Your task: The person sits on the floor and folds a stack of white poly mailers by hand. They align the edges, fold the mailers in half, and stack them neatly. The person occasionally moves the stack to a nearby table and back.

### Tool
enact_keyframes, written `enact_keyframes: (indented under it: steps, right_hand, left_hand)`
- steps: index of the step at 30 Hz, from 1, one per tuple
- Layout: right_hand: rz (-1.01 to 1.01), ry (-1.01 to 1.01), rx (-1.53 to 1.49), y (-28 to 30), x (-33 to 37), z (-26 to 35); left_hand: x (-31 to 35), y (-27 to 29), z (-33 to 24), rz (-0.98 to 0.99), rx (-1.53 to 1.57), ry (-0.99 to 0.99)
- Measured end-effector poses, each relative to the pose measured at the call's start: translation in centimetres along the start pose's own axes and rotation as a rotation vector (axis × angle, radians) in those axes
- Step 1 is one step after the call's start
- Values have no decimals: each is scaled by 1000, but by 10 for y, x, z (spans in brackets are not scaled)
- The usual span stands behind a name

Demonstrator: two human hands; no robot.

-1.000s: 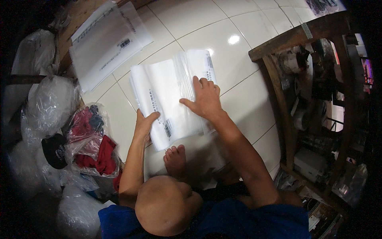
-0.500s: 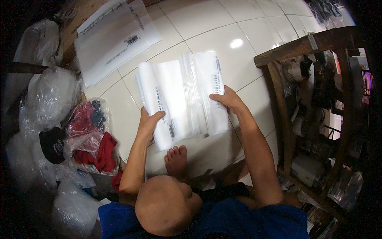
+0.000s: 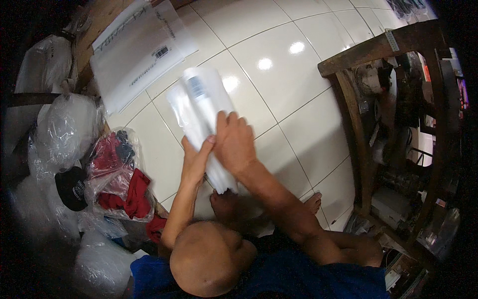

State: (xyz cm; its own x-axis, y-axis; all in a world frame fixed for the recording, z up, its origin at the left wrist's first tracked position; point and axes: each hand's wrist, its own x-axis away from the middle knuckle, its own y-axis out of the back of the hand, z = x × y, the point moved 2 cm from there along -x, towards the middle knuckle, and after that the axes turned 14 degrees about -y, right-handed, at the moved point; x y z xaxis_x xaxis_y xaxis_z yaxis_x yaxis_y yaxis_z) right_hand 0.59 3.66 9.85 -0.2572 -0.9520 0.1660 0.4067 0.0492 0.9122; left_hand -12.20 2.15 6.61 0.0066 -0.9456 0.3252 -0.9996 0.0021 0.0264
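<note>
A bundle of white plastic bags (image 3: 206, 94) hangs over the tiled floor, folded into a long, narrow shape, with dark print near its top. My left hand (image 3: 195, 162) grips its left side, thumb laid across the front. Against the right side, my right hand (image 3: 234, 142) is closed over the folded edge, its fingers bent and slightly blurred. Both hands meet near the middle of the bundle, and its lower end sticks out below them. What lies under my palms is hidden.
Flat frosted plastic bags (image 3: 134, 65) lie on the floor at the far left. Clear-wrapped red clothing (image 3: 122, 184), a black cap (image 3: 71, 188) and bulging clear bags (image 3: 67, 124) crowd the left. A wooden frame (image 3: 378, 50) with cluttered shelves stands at the right. My bare foot (image 3: 312, 203) shows nearby.
The bundle has been folded from a wide spread into a narrow shape. My right hand has moved left across to my left hand, carrying the right half over.
</note>
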Motion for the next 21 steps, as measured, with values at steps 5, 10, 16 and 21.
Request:
enact_keyframes:
  steps: [5,10,16,21]
  right_hand:
    - [93,292,-380,-11,35,15]
    - [75,21,-505,-40,-7,-26]
    - [721,-434,-1073,-64,-60,-50]
    - [660,-300,-1183,-40,-55,-42]
  left_hand:
    - [-4,37,23,-57,152,116]
    - [-9,45,31,-64,74,97]
    - [-16,36,27,-92,4,83]
    - [-21,22,18,-68,-190,-274]
